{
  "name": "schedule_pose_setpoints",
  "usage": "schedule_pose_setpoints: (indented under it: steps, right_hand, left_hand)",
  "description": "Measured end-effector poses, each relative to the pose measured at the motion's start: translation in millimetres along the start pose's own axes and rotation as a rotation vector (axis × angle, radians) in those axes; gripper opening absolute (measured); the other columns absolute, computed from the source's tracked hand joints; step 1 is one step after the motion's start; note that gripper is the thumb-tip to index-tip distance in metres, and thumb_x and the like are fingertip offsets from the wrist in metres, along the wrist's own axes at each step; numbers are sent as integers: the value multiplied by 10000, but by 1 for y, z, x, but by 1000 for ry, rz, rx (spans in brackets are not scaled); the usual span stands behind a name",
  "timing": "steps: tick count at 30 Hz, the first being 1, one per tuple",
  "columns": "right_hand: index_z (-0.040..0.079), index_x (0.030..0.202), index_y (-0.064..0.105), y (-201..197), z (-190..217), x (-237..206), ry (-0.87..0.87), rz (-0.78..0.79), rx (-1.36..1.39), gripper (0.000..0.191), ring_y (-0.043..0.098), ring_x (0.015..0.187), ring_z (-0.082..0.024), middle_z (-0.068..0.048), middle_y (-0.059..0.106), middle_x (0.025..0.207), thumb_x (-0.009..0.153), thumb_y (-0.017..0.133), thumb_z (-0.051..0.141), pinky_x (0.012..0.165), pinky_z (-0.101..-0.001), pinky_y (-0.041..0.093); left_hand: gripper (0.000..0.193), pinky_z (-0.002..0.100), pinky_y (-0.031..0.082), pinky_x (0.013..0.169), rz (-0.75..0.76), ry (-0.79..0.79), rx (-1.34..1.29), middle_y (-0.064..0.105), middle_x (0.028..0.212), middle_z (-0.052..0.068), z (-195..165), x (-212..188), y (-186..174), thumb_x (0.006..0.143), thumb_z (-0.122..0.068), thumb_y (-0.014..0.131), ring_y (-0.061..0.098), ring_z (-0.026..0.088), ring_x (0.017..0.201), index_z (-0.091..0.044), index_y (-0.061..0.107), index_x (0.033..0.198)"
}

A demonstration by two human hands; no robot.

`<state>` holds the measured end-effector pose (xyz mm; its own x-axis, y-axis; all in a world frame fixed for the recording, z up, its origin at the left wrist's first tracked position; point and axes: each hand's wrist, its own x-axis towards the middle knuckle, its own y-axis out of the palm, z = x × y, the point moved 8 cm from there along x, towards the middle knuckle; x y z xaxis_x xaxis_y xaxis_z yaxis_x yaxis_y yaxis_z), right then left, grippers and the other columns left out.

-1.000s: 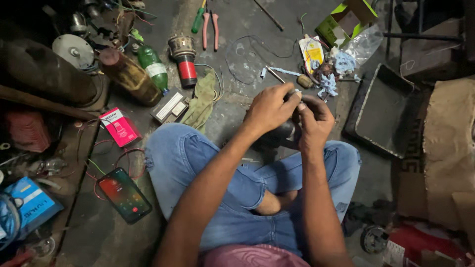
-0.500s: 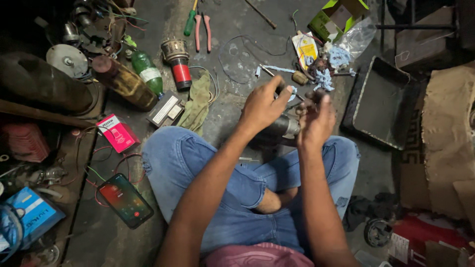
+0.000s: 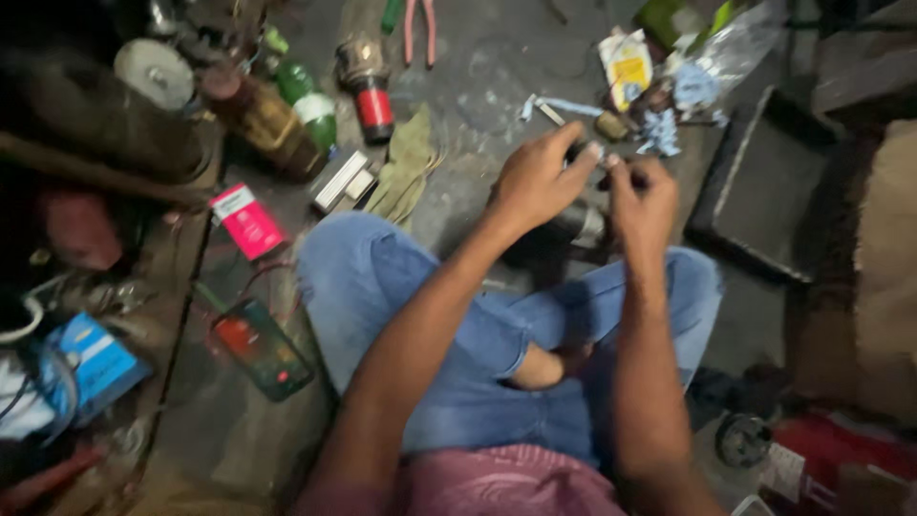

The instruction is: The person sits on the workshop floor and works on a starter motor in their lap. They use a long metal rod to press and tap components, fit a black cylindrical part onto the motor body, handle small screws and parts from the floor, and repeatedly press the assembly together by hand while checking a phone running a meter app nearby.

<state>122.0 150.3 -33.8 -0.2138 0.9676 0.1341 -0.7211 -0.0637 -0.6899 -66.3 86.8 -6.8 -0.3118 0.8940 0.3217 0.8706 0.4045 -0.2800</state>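
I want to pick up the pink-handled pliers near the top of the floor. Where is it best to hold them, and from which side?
Hold the pink-handled pliers around both handles together, coming from above. The two handles lie flat on the floor and point toward the person, with bare floor beside them. The jaw end is cut off by the picture's top edge.

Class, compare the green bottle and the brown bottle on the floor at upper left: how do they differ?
The green bottle with a white label is smaller; the brown bottle with a reddish cap is bulkier. The green bottle lies right of the brown bottle. Both lie tilted, side by side on the floor.
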Motion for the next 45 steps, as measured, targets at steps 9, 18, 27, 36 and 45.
schedule_pose_setpoints:
  steps: [9, 18, 27, 36, 45]
  right_hand:
    - [60, 1142, 722, -89, 47, 0, -329, -215, -524, 208, 684, 954, -388, -164, 722, 1024, 937, 708, 92, 997, -585, 402]
    - [19, 1270, 658, -52, 50, -8, -3, 121, 669, 194, 691, 860, -145, -74, 709, 1072, 1137, 618, 154, 752, -271, 575]
    - [6, 1081, 652, 17, 20, -17, 178, 142, 1097, 105, 621, 725, -137, -68, 664, 901, 986, 683, 40, 654, -272, 525]
    - [17, 1071, 643, 16, 3, -18, 172, 82, 1164, 137, 667, 817, -146, -64, 684, 974, 947, 703, 16, 712, -290, 561]
    - [10, 1106, 658, 18, 2, -23, 33, 78, 1085, 172, 556, 725, -99, -55, 656, 924, 965, 753, -17, 650, -250, 451]
  left_hand:
    - [269, 484, 539, 750, 29, 10, -90, 736, 920, 163, 4, 3, 7, 957, -347, 640, 704, 403, 910, -83, 657, 1002]
    - [273, 465, 541, 745, 78, 63, -150, 725, 921, 145, -1, 1, 5, 941, -313, 667, 703, 386, 883, -79, 609, 1068]
    - [267, 498, 538, 715, 10, 81, -15, 718, 923, 157, -6, -2, 1, 964, -345, 623, 697, 403, 896, -79, 627, 992]
    - [358, 542, 521, 668, 10, 26, 137, 719, 849, 160, -25, -5, -8, 937, -436, 612, 691, 421, 825, -81, 644, 970]
    - [298, 557, 514, 725, 177, -55, 151, 722, 865, 155, -14, -3, 1, 1029, -418, 581, 694, 430, 891, -126, 639, 1021]
